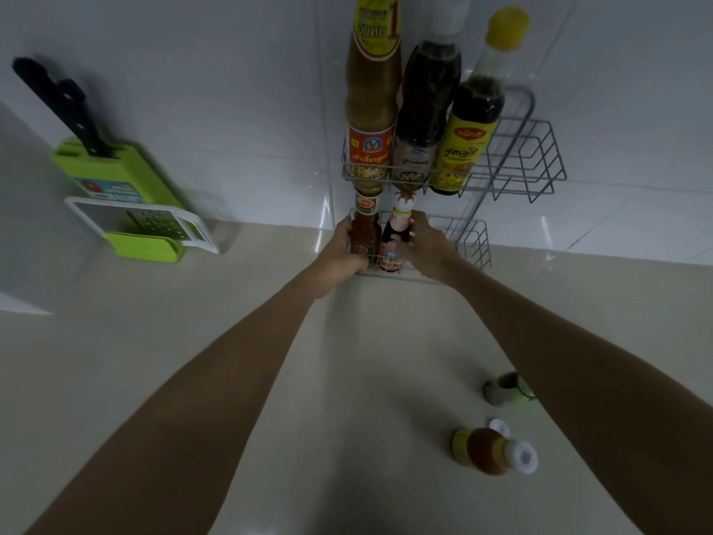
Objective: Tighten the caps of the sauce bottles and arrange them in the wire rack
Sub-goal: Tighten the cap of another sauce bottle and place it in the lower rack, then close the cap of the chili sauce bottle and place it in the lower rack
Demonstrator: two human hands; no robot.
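Note:
A two-tier wire rack stands against the white wall. Its upper tier holds three tall bottles: a brown sauce bottle, a dark sauce bottle and a yellow-capped bottle. In the lower tier stand a red chilli sauce bottle and a dark bottle with a white top. My left hand grips the red bottle. My right hand wraps the dark bottle. On the counter lie an amber bottle with a white cap and a small green-topped jar.
A green knife block with black-handled knives stands at the left, with a white and green grater in front of it. The right halves of both rack tiers hold nothing. A beige counter stretches toward me.

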